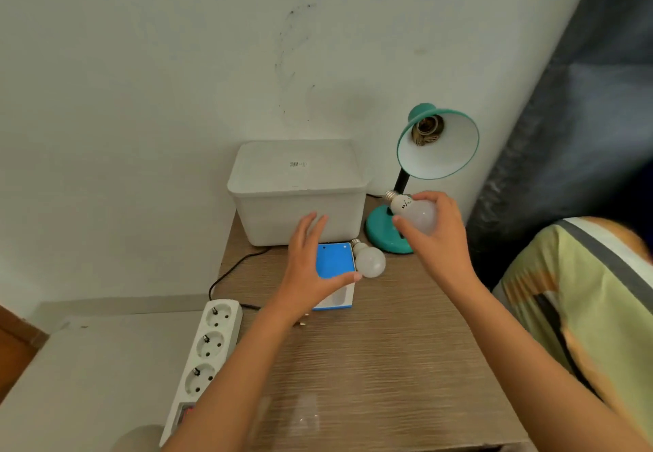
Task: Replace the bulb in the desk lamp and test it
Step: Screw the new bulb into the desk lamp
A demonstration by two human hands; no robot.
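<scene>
lamp [438,141] socket was bare, so old bulb judged out. right hand [436,236] gripped bulb [413,213], screw base up-left, below shade. left hand [311,268] spread, empty, second bulb [369,261] just right of its thumb on blue box [334,262]. left: fit, test.

Dark printed marks sit on the white neck of the held bulb [412,212], just below its metal screw base and just past the fingertips of the right hand [440,236] that grips it; too small and tilted to read. A small label [299,164] with a code-like block and tiny print lies on the lid of the white box [300,190], well beyond the grip, up and to its left; illegible. No other text readable.
</scene>
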